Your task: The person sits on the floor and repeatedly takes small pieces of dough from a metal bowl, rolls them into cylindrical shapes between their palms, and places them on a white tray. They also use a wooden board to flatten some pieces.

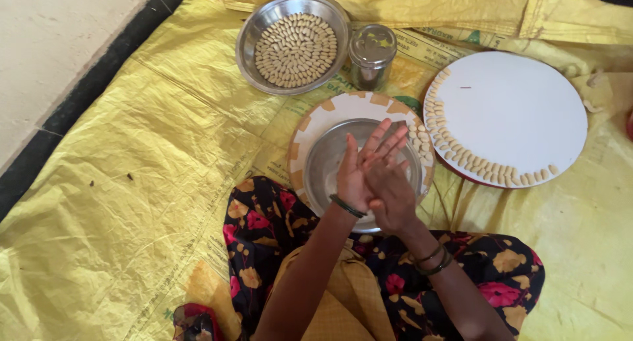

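Yellow woven plastic sheeting (132,156) covers the floor where you sit cross-legged in a dark floral garment. Your left hand (356,176) and right hand (389,186) are pressed palm to palm above an empty steel bowl (323,163), fingers (379,136) stretched out straight and flat. Whether anything lies between the palms is hidden, so you cannot tell from here if they are rolling a piece or are bare.

That bowl rests on a round board with tan patches round its rim (349,107), and a few pale oval pieces (419,140) sit at the board's right edge, just beside your fingertips. These pieces look small, light and soft, likely to dent or squash under pressure, so take each one gently at its sides between fingertip and thumb.

More of them line the lower left rim of a white round board (521,110) to the right in a neat curved row. A second steel bowl (254,28) farther away holds many packed flat, with a small lidded steel container (372,51) just beside it.
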